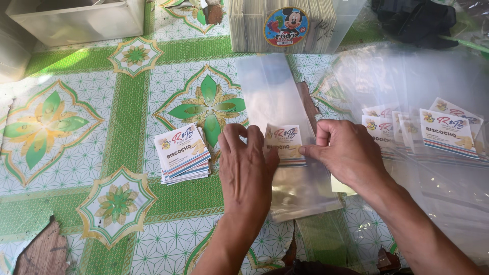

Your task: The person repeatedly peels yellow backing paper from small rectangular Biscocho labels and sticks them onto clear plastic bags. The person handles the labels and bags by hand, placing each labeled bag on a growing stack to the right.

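A clear plastic bag (272,97) lies lengthwise on the green patterned table cover (127,117). On it sits a small white printed label card (284,141). My left hand (247,168) rests flat on the bag, fingertips at the card's left edge. My right hand (344,150) pinches the card's right edge with thumb and forefinger. A stack of the same label cards (182,153) lies just left of my left hand.
To the right lie several clear bags with cards on them (448,133). At the back stand a bundle of flat packets with a round cartoon sticker (285,25), a white box (76,20) and a black cloth (415,20). The cover is torn at the front left (43,252).
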